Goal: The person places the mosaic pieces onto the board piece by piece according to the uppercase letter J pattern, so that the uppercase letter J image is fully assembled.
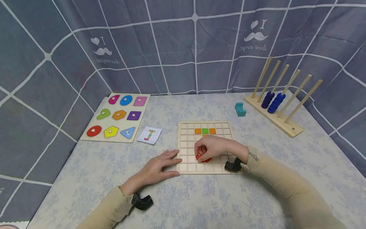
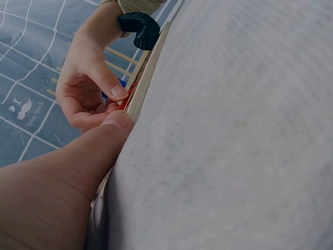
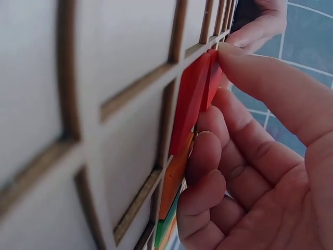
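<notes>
A wooden grid board [image 1: 183,143] lies on the table. My right hand [image 1: 212,147] is over its lower middle, thumb and forefinger pinching a red tile [image 3: 212,83]. Right beside that one, another red tile [image 3: 190,101] sits in a grid cell. An orange tile [image 3: 176,174] and a green tile [image 3: 160,232] follow in the right wrist view. At the board's top, a green tile [image 1: 205,131] lies between two orange tiles. My left hand [image 1: 160,166] rests by the board's left edge, fingers extended and fingertips touching it. In the left wrist view, the left thumb [image 2: 115,121] meets the edge.
A picture card [image 1: 149,135] with a coloured hook shape lies left of the board. Behind it is a knobbed shape puzzle [image 1: 114,124]. A teal block [image 1: 240,109] and a peg stand [image 1: 274,111] with blue and dark purple beads stand at the back right.
</notes>
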### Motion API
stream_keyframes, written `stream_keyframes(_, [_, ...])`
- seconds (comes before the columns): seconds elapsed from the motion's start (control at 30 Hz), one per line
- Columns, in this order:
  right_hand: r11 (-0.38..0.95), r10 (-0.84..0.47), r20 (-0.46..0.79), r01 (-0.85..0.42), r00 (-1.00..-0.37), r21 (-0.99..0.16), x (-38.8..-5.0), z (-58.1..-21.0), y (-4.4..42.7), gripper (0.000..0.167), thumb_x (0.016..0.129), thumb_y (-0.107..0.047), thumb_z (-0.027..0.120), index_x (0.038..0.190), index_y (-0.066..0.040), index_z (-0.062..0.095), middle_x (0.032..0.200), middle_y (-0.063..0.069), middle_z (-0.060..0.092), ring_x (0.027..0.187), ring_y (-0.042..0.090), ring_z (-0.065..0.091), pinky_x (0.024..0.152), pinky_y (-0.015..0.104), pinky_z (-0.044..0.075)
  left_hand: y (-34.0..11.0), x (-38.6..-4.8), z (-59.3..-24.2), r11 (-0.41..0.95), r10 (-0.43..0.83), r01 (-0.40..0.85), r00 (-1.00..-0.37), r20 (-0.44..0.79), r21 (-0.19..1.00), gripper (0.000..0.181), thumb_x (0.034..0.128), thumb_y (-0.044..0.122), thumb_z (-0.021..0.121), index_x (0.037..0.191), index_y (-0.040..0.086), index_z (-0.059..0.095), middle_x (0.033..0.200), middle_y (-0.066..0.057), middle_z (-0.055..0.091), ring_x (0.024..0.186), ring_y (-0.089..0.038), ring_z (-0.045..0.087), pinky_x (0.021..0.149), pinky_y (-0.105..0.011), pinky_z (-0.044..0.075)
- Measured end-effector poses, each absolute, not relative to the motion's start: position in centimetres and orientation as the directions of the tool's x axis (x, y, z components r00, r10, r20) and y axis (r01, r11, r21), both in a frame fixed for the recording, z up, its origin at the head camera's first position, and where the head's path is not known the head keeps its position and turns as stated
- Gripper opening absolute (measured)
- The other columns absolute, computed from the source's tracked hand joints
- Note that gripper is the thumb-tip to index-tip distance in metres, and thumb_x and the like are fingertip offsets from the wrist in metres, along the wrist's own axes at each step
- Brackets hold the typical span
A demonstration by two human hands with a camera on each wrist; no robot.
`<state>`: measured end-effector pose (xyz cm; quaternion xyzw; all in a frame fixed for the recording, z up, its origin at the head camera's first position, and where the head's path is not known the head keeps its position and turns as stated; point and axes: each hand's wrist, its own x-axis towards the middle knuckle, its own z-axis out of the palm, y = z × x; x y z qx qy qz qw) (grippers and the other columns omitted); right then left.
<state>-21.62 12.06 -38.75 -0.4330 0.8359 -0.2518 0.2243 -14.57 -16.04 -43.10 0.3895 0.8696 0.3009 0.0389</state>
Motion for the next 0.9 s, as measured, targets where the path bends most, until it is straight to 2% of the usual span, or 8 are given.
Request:
stream_keyframes(0.27, [0.516, -0.827, -0.141, -0.635, -0.544, -0.575, -21.3, -38.6, 12.2, 0.011, 0.082, -0.029, 0.074, 0.084, -0.022, 0.066, 0.070, -0.013, 0.055, 0.062, 0.003, 0.050, 0.057, 0.021, 0.047, -16.0, -14.5, -43.2, 0.500, 0.706, 0.673, -0.681, 0.193, 0.545, 0.051, 0.0878, 0.042, 0.064, 0.129, 0.012, 0.060, 0.146, -0.009, 0.039, 0.135, -0.023, 0.033, 0.116, -0.033, 0.022])
stream_keyframes(0.43, [0.524, -0.821, -0.144, -0.628, -0.553, -0.576, -21.2, -38.4, 12.4, 0.009, 0.083, -0.029, 0.073, 0.086, -0.023, 0.067, 0.069, -0.012, 0.056, 0.061, 0.004, 0.051, 0.057, 0.022, 0.048, -15.9, -14.6, -43.2, 0.507, 0.705, 0.663, -0.686, 0.178, 0.551, 0.051, 0.0881, 0.043, 0.064, 0.129, 0.012, 0.059, 0.147, -0.008, 0.038, 0.136, -0.021, 0.032, 0.116, -0.032, 0.021])
stream_keyframes(0.9, [0.465, -0.835, -0.109, -0.584, -0.540, -0.666, -20.9, -38.6, 13.6, 0.014, 0.082, -0.018, 0.074, 0.096, -0.014, 0.071, 0.078, -0.012, 0.060, 0.068, 0.004, 0.055, 0.062, 0.022, 0.053, -16.0, -14.5, -43.0, 0.521, 0.698, 0.639, -0.700, 0.148, 0.566, 0.052, 0.0879, 0.043, 0.063, 0.130, 0.013, 0.059, 0.148, -0.005, 0.036, 0.137, -0.018, 0.030, 0.116, -0.030, 0.020])
